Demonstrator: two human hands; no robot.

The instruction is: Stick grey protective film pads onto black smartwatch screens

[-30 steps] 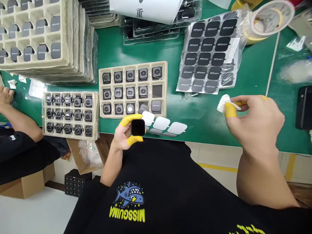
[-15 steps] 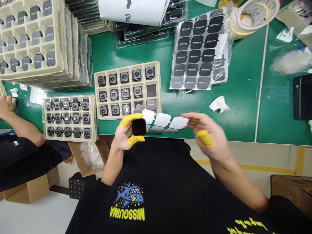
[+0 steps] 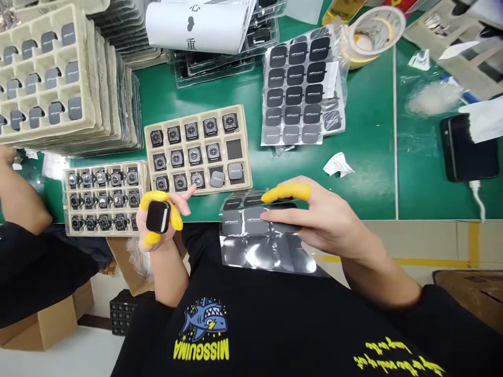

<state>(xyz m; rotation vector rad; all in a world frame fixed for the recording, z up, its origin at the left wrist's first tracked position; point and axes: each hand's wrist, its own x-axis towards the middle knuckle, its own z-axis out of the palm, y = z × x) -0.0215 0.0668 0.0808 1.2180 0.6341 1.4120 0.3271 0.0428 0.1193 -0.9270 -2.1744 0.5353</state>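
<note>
My left hand, with yellow finger cots, is closed around a strapless smartwatch, its dark screen facing up and its index finger stretched out. Yellow cots also cover fingers of my right hand, which grips a clear sheet of dark square stickers by its right side. The sheet hangs over the table's front edge, its lower part glossy and see-through. Just beyond lies a beige tray of watch bodies seen from the back. One near pocket holds a loose grey sticker, tilted.
To the left stand a second watch tray and a tall stack of trays. Sticker sheets, tape rolls, a crumpled white scrap and a black device with a cable lie rightward. A co-worker's arm rests at far left.
My left hand has drawn left with the watch, away from the sheet. The sheet has turned from its white side to its printed side, with my right hand now over it. The view has shifted slightly.
</note>
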